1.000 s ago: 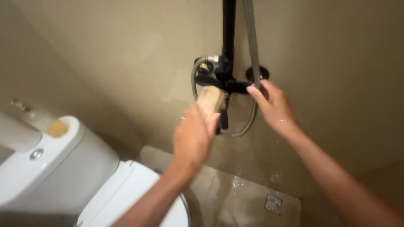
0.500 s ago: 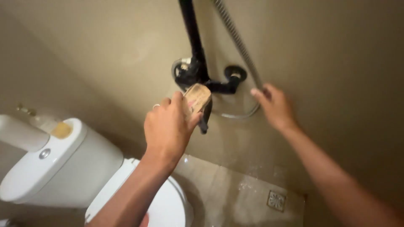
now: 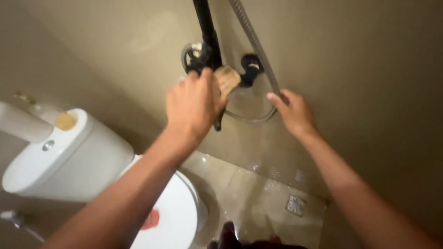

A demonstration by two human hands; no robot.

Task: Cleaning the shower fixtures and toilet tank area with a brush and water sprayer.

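a beige wall [image 3: 369,69] fills most of the frame. a white toilet [image 3: 69,161] sits at lower left, its tank carrying a small yellow block [image 3: 65,121]. a black shower pipe [image 3: 207,32] runs down the top centre to a black tap [image 3: 203,57]. the left hand [image 3: 194,106] is closed around a tan scrub brush [image 3: 227,78], pressed against the tap. the right hand [image 3: 293,113], right of centre, pinches a grey hose [image 3: 254,41]. a small floor drain [image 3: 294,205] lies at the bottom right of the floor.

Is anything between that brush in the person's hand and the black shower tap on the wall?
Nothing visible does. The left hand holds the tan brush right up against the black shower tap. The metal hose hangs to the side, where the right hand touches it.
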